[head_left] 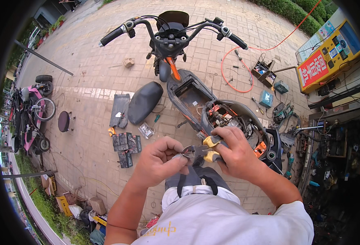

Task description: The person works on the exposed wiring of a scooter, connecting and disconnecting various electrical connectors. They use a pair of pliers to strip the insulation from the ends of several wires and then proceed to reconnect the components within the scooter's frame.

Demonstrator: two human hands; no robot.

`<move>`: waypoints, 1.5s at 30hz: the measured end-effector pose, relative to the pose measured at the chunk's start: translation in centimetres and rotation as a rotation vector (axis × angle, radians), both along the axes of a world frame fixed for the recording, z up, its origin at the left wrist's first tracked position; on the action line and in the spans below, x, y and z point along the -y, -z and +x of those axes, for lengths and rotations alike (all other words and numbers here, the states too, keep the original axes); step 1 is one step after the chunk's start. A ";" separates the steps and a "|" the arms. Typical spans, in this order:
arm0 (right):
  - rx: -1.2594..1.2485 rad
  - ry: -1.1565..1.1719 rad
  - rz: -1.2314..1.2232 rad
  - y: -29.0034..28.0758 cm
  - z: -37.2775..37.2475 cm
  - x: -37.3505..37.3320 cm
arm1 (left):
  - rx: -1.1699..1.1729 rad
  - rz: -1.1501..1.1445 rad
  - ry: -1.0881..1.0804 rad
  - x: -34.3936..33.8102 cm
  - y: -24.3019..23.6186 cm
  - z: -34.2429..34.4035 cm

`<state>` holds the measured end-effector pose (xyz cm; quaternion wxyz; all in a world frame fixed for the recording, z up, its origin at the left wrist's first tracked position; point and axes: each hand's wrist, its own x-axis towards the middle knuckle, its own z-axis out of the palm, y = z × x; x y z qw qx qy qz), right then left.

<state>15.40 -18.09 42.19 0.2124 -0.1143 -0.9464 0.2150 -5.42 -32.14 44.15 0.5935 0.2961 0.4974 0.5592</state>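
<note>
In front of my lap, the fingers of my left hand (160,158) are closed in a pinch on what looks like a thin dark wire (185,153). My right hand (238,150) grips a pair of pliers (211,141) with yellow handles. Their jaws point left and meet the wire close to my left fingertips; whether they bite on it I cannot tell. Just beyond my hands stands an electric scooter (172,93), its seat off and its body open. Tangled wiring (233,119) shows in the rear compartment.
Left of the scooter lie its black seat (146,103), a flat dark panel (120,110) and several block batteries (121,142). A round stool (64,121) stands further left. An orange hose (222,67), a tool box (263,72) and a yellow cabinet (347,38) are on the right.
</note>
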 end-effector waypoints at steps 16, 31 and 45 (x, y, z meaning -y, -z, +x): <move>-0.032 -0.064 -0.058 0.6 -0.4 -0.7 | 0.177 0.013 0.074 -0.1 0.5 -0.9; 0.028 0.056 -0.064 -0.9 1.0 0.5 | -0.827 0.402 -0.194 -0.4 1.7 1.7; -0.008 0.101 -0.077 0.0 1.6 1.3 | -0.864 0.452 -0.262 -0.7 2.0 2.9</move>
